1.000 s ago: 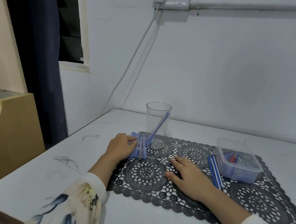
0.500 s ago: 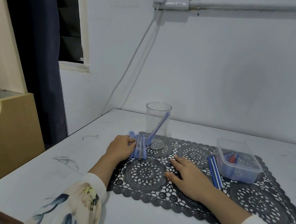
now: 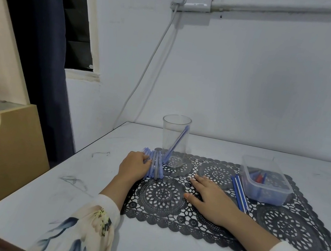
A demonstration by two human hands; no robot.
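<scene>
The pens [image 3: 154, 164] lie side by side at the mat's [image 3: 274, 225] left edge, just left of the cup [image 3: 174, 139], their long axes running away from you. Your left hand [image 3: 134, 164] touches them; I cannot tell whether it pinches one. Your right hand [image 3: 211, 199] lies flat, farther off.

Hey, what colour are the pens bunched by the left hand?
Pale blue pens, touched by the left hand; the head view shows them best.
</scene>
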